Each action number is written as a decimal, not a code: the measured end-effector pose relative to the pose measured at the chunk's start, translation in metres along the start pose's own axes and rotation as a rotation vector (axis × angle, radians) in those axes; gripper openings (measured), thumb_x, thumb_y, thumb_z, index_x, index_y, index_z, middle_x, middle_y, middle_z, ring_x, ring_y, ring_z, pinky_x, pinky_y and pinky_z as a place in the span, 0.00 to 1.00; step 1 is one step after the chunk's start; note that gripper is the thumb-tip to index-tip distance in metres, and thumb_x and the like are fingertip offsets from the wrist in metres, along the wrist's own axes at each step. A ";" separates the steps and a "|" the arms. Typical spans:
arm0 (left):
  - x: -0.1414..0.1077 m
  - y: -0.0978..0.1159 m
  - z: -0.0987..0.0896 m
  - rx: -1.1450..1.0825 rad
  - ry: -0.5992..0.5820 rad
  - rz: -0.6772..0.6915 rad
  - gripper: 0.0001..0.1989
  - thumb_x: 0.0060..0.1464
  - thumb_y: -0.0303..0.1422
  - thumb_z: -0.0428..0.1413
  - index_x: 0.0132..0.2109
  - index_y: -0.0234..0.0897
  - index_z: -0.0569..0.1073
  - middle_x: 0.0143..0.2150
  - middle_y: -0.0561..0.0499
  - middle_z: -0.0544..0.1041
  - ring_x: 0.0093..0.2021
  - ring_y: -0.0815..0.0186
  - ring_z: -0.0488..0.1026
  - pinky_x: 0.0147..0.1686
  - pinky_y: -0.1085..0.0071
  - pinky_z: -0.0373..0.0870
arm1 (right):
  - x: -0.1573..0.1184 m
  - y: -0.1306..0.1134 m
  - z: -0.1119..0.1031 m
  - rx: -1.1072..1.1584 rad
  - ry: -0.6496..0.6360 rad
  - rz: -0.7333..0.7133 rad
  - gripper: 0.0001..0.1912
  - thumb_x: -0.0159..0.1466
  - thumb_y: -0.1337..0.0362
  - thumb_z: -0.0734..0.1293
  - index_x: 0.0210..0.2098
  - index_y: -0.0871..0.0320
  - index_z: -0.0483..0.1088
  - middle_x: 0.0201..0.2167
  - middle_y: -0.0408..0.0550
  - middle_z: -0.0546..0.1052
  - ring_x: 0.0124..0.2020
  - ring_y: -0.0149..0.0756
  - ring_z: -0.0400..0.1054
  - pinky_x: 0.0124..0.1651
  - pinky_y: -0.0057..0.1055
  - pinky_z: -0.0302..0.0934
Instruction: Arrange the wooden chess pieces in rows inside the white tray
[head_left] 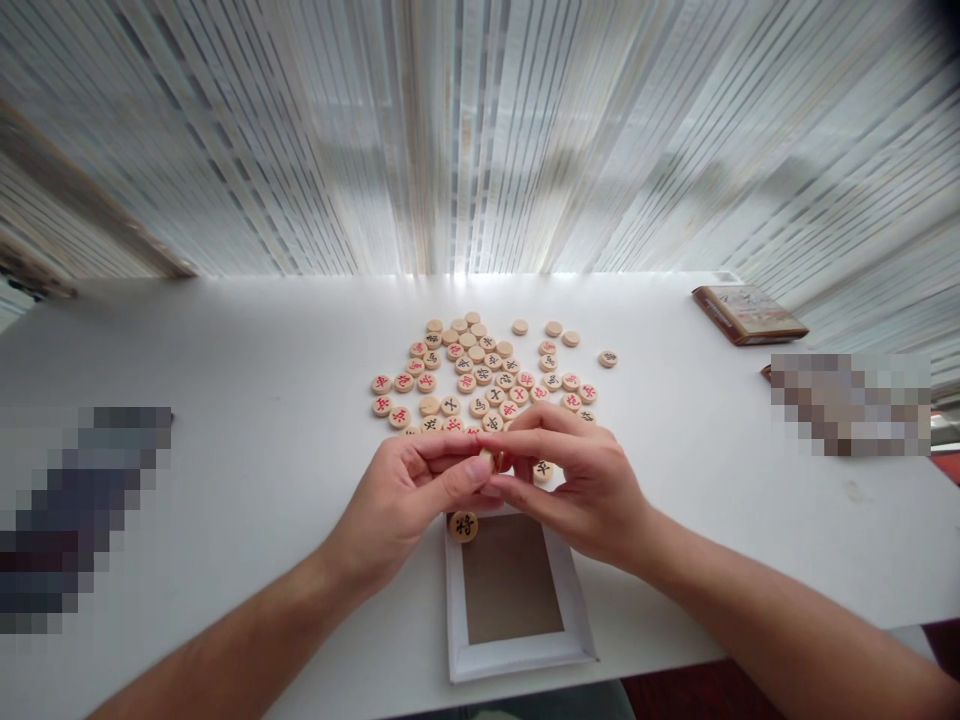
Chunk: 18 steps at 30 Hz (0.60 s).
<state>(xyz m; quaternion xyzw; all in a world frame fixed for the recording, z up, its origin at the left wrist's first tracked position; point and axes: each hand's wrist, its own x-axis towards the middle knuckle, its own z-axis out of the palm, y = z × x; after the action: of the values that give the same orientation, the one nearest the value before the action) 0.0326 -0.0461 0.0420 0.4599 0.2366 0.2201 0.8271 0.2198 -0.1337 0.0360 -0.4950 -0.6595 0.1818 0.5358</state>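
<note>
My left hand (427, 485) and my right hand (574, 475) meet above the far edge of a shallow white box (459, 600) with a brown inside. Between the fingertips is a small round wooden xiangqi piece (487, 459), mostly covered; the left thumb presses on it and the right fingers touch it. One xiangqi piece with a black character (463, 526) lies in the box's far left corner. Beyond the hands many loose wooden pieces (484, 375) are spread over the table, some showing red or black characters, some blank side up. Another black-marked piece (543, 470) shows behind my right fingers.
A white table (262, 380) carries everything. A brown box or book (750, 313) lies at the back right, with a blurred-out item (847, 403) nearer. Another blurred-out item (90, 510) is at the left. Striped curtains (465, 140) hang along the back edge.
</note>
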 end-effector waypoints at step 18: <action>0.004 -0.001 -0.007 0.108 0.034 0.081 0.12 0.66 0.37 0.64 0.50 0.36 0.85 0.43 0.43 0.87 0.43 0.58 0.86 0.46 0.62 0.85 | 0.004 -0.008 -0.003 -0.215 -0.044 -0.105 0.15 0.69 0.69 0.70 0.54 0.54 0.80 0.37 0.50 0.82 0.32 0.34 0.76 0.37 0.31 0.74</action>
<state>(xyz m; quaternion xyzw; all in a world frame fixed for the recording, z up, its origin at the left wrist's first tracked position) 0.0315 -0.0396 0.0371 0.5092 0.2434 0.2484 0.7872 0.2193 -0.1349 0.0452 -0.5102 -0.7117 0.0925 0.4739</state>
